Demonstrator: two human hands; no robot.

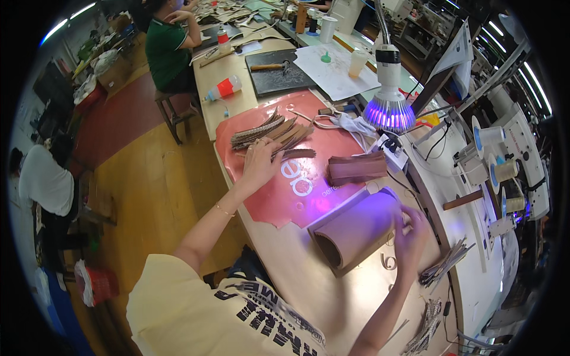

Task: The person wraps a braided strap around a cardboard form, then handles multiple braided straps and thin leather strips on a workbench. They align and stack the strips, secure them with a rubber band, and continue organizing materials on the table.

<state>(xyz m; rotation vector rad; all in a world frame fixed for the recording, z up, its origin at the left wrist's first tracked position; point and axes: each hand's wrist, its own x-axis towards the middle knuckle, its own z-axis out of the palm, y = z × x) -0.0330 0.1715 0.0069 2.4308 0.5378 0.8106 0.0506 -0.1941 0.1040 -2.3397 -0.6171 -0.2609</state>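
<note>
Strips [294,134], brown and loosely piled, are being touched by the left hand [262,155] on the far part of a red sheet [267,200], which is being supported by the worktop [291,249]. The fingers of this hand are being laid over the near side of the pile; whether its grip is being clenched on any strip cannot be told. The right hand [411,232] is being held at the right end of a brown roll [359,228], with bent fingers; whether its grip is grasping the edge cannot be told either. The roll is lying aslant on the worktop, nearer to the body than the strips, and its hollow end is being turned toward the lower left. A brown stack [356,168] is lying between the roll and the lamp [389,114], from which violet light is being thrown. Beyond the red sheet, a hammer [268,67] is being carried by a black board [279,87], and a bottle [224,88] is lying beside it.
</note>
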